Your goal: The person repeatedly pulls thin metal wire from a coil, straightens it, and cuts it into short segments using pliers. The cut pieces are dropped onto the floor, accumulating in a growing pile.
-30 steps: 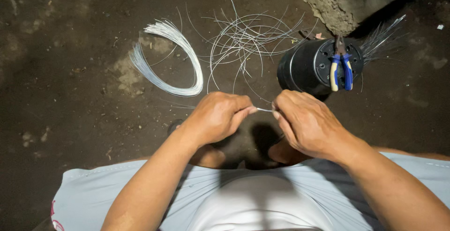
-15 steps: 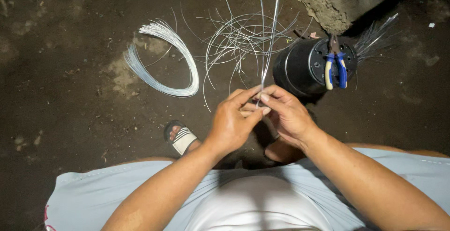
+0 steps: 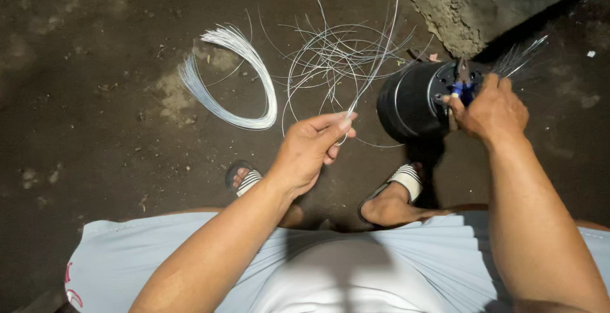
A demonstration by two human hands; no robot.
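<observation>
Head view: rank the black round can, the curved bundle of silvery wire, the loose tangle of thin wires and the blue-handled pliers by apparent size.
1-2. Loose tangle of thin wires and curved bundle of silvery wire: similar spread, unranked.
3. Black round can.
4. Blue-handled pliers, partly hidden by the right hand.

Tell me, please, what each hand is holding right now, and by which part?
The left hand pinches a thin wire at its lower end between thumb and fingers. The right hand closes on the blue-handled pliers on the black container, at the handles.
</observation>
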